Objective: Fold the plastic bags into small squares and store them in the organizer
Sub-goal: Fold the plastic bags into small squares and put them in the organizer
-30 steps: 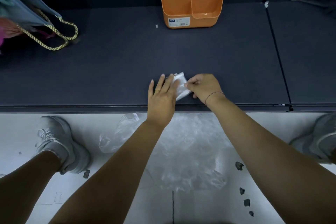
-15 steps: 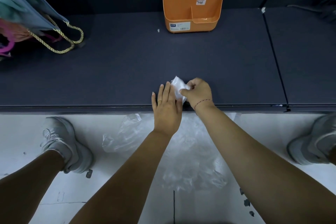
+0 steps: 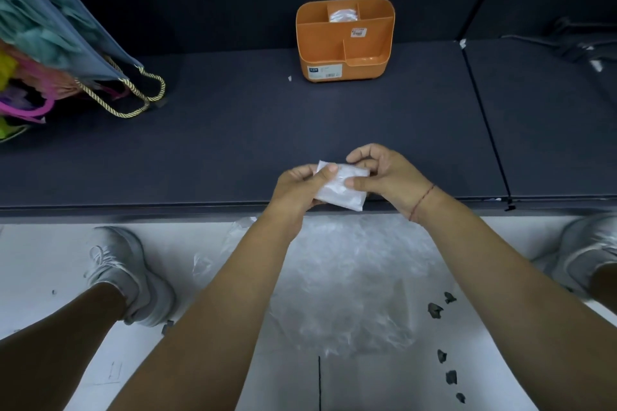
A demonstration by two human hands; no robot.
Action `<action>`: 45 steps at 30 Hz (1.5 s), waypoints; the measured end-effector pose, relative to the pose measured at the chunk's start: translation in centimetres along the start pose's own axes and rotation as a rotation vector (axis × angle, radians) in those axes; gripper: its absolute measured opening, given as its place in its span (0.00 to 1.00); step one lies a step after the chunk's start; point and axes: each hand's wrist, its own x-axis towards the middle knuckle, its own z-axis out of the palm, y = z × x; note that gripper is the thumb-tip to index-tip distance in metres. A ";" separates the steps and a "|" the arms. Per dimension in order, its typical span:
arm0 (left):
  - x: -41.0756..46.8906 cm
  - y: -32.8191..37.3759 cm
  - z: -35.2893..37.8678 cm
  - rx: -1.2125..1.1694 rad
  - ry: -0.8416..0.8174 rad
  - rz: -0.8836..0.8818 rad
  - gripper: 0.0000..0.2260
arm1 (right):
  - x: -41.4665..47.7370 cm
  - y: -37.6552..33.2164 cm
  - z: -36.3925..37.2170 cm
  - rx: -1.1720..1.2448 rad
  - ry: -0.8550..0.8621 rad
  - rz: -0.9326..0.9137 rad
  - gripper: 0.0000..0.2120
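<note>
A clear plastic bag folded into a small square [image 3: 340, 188] is held just above the front edge of the dark shelf [image 3: 233, 143]. My left hand [image 3: 297, 187] pinches its left side with thumb on top. My right hand [image 3: 384, 175] pinches its right side, fingers curled over the top corner. The orange organizer [image 3: 344, 53] stands at the back of the shelf, well beyond both hands. A folded clear bag [image 3: 342, 15] sits in its rear middle compartment. Loose clear plastic bags [image 3: 344, 277] lie on the white floor under my forearms.
A grey tote with gold rope handles [image 3: 133, 97] and colourful contents leans at the shelf's left. My white shoes [image 3: 123, 274] are on the floor either side. Small dark chips [image 3: 437, 309] lie at the lower right. A seam [image 3: 484, 123] splits the shelf on the right.
The folded bag was pressed on the shelf under my flat left hand; now both hands have lifted it and pinch it by its sides. The view has shifted down slightly.
</note>
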 end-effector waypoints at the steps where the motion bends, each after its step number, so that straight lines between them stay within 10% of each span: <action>1: -0.1 0.0 0.3 -0.008 0.049 0.018 0.08 | -0.1 0.1 -0.1 0.017 0.054 0.008 0.13; 7: -0.6 -0.3 1.8 -0.055 0.249 0.147 0.05 | -0.7 0.8 0.4 0.260 0.460 0.081 0.03; 20: -0.7 -0.7 2.3 -0.161 0.397 0.213 0.04 | -2.0 1.3 2.0 0.313 0.490 0.066 0.05; 26: 0.1 -0.5 2.1 -0.048 0.289 0.195 0.04 | -0.4 0.8 1.0 0.207 0.244 0.092 0.13; 33: 2.3 0.2 2.9 -0.035 0.247 0.200 0.04 | 2.4 0.7 0.2 0.254 0.501 0.001 0.09; 38: 4.7 1.0 3.3 -0.041 0.221 0.187 0.03 | 3.1 1.3 -1.2 0.278 0.259 0.054 0.06; 41: 7.1 2.3 2.9 -0.038 0.264 0.215 0.04 | 3.9 1.6 -2.4 0.321 0.407 0.041 0.05; 45: 12.2 5.5 1.2 0.370 0.421 0.498 0.05 | 4.6 2.3 -4.4 0.341 0.517 0.033 0.05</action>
